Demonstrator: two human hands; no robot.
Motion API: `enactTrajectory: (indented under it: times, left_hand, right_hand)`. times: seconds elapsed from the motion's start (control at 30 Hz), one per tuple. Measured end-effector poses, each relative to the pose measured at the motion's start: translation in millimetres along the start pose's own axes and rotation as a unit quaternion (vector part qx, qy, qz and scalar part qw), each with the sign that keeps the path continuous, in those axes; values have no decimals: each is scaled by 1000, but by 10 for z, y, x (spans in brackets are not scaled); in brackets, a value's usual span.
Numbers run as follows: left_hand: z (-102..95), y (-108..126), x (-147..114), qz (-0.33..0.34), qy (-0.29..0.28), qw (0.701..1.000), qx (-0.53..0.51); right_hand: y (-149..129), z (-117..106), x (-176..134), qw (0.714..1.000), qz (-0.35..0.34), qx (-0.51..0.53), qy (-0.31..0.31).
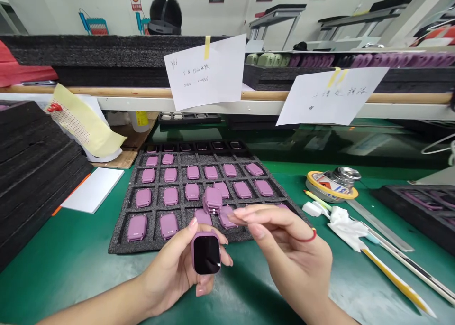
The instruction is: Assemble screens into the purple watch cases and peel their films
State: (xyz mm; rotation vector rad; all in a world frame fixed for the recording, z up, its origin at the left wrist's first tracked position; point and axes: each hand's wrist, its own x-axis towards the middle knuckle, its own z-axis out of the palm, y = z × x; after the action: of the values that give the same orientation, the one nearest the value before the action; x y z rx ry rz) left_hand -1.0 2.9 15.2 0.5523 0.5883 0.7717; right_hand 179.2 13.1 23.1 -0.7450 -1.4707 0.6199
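My left hand (185, 263) grips a purple smartwatch body (206, 254) without a strap, its glossy black screen turned up toward me. To the right, my right hand (291, 249) hovers with fingers stretched out and the thumb apart, holding nothing that I can see. Its fingertips overlap the near right part of a black foam tray (121, 235). Purple watch bodies lie in the tray's compartments, most with their backs up. One watch body (213, 199) rests on top of others near the middle. My hands hide part of the tray's front row.
Stacked black foam trays (39, 182) stand at the left beside a white pad (90, 190). At the right lie a tape roll (332, 186), a metal ruler (380, 225), a toothbrush (398, 282) and white tissue (346, 227). A shelf with paper notes (206, 76) spans the back.
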Motion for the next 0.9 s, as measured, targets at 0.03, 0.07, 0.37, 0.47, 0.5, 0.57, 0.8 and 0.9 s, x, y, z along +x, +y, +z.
enactTrajectory:
  times: [0.03, 0.07, 0.37, 0.47, 0.5, 0.57, 0.8, 0.9]
  left_hand:
    - [-2, -2, 0, -2, 1, 1000, -7]
    - [-4, -4, 1, -6, 3, 1000, -16]
    - [15, 27, -5, -39, 35, 998, -45]
    - [14, 17, -5, -27, 52, 998, -37]
    - [8, 7, -1, -13, 57, 998, -28]
    - [-10, -17, 11, 23, 57, 998, 6]
    - [-48, -75, 23, 80, 48, 989, 118]
    - [-36, -45, 17, 45, 38, 996, 65]
  right_hand:
    - [-3, -12, -8, 999, -42, -24, -23]
    - [-6, -25, -15, 994, -88, -45, -51]
    - [-37, -68, -84, 942, -217, -123, -226]
    - [-29, -26, -70, 932, -238, -142, -234]
    - [-24, -6, -68, 930, -243, -155, -227]
    - [-5, 38, -76, 933, -240, -179, -200]
    - [34, 105, -146, 960, -69, -146, -230]
    - [7, 86, -126, 969, -48, -96, -224]
